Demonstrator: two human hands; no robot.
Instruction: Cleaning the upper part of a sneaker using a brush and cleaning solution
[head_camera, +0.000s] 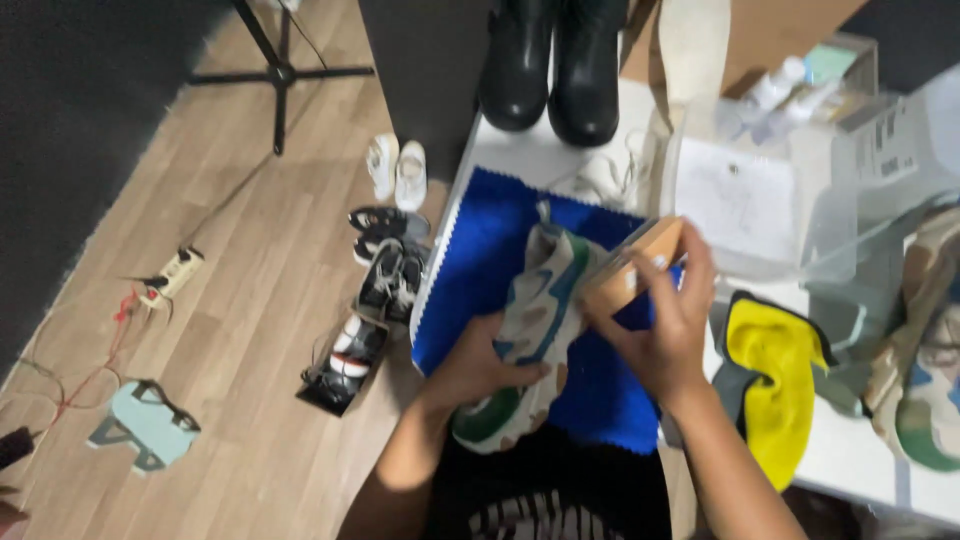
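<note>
My left hand (478, 368) grips a white, blue and green sneaker (530, 320) from below, holding it over a blue cloth (470, 270) on the white table (850, 450). My right hand (665, 325) holds a wooden-backed brush (630, 265) against the sneaker's upper side. The brush's bristles are hidden from view.
A pair of black boots (550, 65) stands at the table's far edge. A clear plastic box (780, 190) with bottles sits behind the brush. A yellow cloth (775, 380) and a second sneaker (925, 370) lie to the right. Several shoes (385, 270) and a tripod (275, 70) are on the wooden floor at left.
</note>
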